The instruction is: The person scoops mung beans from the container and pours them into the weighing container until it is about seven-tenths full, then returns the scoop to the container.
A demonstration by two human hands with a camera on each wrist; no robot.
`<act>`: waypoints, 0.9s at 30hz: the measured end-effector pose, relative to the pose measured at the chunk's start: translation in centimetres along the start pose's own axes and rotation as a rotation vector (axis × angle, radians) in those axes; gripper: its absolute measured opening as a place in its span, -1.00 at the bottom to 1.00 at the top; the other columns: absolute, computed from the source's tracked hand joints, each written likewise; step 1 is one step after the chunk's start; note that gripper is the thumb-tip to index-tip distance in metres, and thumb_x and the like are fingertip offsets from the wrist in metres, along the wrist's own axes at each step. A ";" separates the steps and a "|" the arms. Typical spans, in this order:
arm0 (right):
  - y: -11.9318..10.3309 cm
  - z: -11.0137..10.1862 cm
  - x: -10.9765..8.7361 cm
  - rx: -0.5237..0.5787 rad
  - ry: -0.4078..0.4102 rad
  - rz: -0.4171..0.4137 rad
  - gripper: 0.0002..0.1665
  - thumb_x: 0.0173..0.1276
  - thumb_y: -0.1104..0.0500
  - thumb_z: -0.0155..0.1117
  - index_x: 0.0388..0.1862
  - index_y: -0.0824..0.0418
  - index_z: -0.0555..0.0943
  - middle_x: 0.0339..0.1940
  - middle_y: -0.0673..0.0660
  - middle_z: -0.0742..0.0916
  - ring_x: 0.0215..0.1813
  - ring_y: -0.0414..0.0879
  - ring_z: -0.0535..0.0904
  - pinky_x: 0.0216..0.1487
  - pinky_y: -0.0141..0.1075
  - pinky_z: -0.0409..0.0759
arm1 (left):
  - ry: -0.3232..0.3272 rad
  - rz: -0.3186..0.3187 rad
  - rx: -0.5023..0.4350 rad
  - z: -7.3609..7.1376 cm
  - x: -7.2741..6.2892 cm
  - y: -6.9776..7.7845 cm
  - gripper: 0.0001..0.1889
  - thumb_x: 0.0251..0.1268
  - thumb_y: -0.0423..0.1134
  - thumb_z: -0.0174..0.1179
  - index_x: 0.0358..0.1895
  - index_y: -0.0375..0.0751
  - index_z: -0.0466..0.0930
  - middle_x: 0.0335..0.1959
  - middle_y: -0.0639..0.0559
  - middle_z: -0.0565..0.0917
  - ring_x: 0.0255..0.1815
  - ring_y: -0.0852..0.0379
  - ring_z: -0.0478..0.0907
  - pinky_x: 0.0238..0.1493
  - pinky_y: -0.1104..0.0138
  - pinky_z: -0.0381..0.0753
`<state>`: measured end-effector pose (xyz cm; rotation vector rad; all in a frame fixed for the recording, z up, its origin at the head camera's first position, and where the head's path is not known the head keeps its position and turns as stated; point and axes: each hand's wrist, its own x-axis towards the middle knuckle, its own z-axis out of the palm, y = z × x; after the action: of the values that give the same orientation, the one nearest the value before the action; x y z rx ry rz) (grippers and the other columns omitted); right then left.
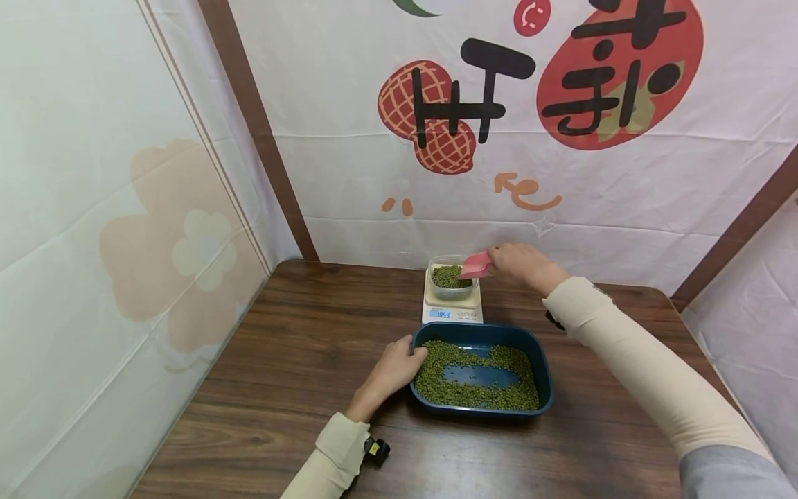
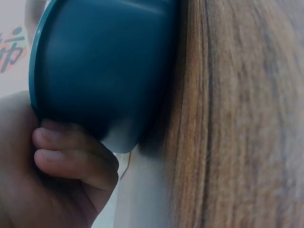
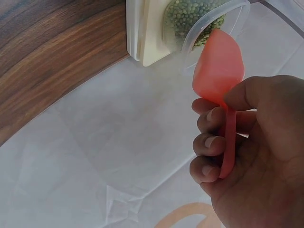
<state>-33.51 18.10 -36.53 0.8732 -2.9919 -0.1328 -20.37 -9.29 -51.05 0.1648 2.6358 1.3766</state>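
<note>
- Pink plastic scoop [image 1: 476, 265], at the centre of the head view, is tipped over the rim of a clear container [image 1: 453, 281]; in the right wrist view the scoop [image 3: 219, 69] sits in the upper right of the frame, its bowl against the container [image 3: 209, 23] edge.
- Right hand [image 1: 520, 265] pinches the scoop's handle, thumb on top and fingers [image 3: 209, 142] curled under it.
- Green beans [image 1: 450, 276] fill part of the clear container, which stands on a cream kitchen scale [image 1: 453, 310] with a lit blue display [image 1: 442, 314].
- Just below the scale in the head view lies a dark blue tray [image 1: 544, 367] holding more green beans [image 1: 436, 378], with a bare patch in its middle.
- Left hand [image 1: 394, 369] grips the tray's left rim, thumb over the edge; the left wrist view shows its fingers [image 2: 71, 152] curled against the tray's outer wall [image 2: 104, 61].
- Everything rests on a brown wooden table [image 1: 299, 360].
- Behind, across the top of the frame, hangs a white sheet [image 1: 349, 104] printed with red shapes and black characters.
</note>
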 end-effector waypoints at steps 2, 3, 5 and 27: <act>0.0 0.0 -0.1 -0.007 0.002 -0.003 -0.77 0.58 0.16 0.19 -0.09 0.34 0.63 -0.23 0.24 0.74 -0.21 0.16 0.68 -0.06 0.08 0.66 | -0.003 -0.004 -0.002 0.0 0.0 0.0 -0.79 0.57 -0.14 0.01 -0.18 -0.19 0.51 -0.51 0.07 0.43 -0.50 0.14 0.40 -0.36 0.27 0.44; 0.0 0.0 -0.1 -0.009 0.002 -0.004 -0.76 0.58 0.15 0.19 -0.09 0.34 0.63 -0.23 0.24 0.74 -0.21 0.16 0.68 -0.06 0.08 0.66 | -0.004 -0.005 -0.003 0.0 0.0 0.0 -0.79 0.57 -0.14 0.01 -0.18 -0.19 0.51 -0.51 0.07 0.43 -0.50 0.14 0.40 -0.36 0.27 0.44; -0.1 0.0 -0.2 -0.016 0.006 -0.009 -0.75 0.58 0.15 0.19 -0.06 0.35 0.63 -0.22 0.25 0.75 -0.20 0.16 0.69 -0.06 0.08 0.66 | -0.006 -0.006 -0.002 0.0 0.0 0.0 -0.79 0.58 -0.14 0.01 -0.17 -0.19 0.51 -0.51 0.07 0.43 -0.51 0.14 0.40 -0.36 0.28 0.44; 0.1 0.4 -2.1 0.019 0.049 -0.021 -0.79 0.60 0.18 0.20 -0.05 0.35 0.55 -0.29 0.20 0.70 -0.28 0.09 0.65 -0.17 0.00 0.62 | -0.019 0.001 0.001 0.1 0.2 -0.1 -0.78 0.62 -0.14 -0.01 -0.20 -0.20 0.49 -0.53 0.07 0.41 -0.54 0.13 0.36 -0.39 0.27 0.41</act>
<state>-31.80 19.31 -36.87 0.8970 -2.9439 -0.0819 -20.53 -9.23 -51.22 0.1780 2.6215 1.3671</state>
